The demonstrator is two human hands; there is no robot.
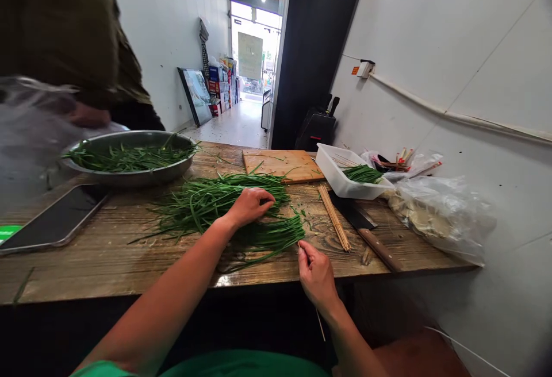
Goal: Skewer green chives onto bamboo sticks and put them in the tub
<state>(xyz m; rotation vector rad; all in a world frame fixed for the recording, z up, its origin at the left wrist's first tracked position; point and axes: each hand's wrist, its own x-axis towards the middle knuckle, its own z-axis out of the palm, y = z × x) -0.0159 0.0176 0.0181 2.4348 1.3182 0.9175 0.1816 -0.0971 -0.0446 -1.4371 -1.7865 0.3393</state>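
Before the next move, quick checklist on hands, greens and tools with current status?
1. Stick held: ok. Right hand pinches a thin stick; its tail hangs below the hand.
2. Left hand on the greens: cannot tell whether it touches or hovers just above.
3. Stick tip into the near bunch: cannot tell; fingertips are right at the bunch's end.
4. Cleaver apart from both hands: ok, but its handle reaches near the table's front edge.
5. Spare sticks on the table: ok, bundled left of the cleaver.
6. Greens pile tidy: not ok; many blades sprawl leftward.
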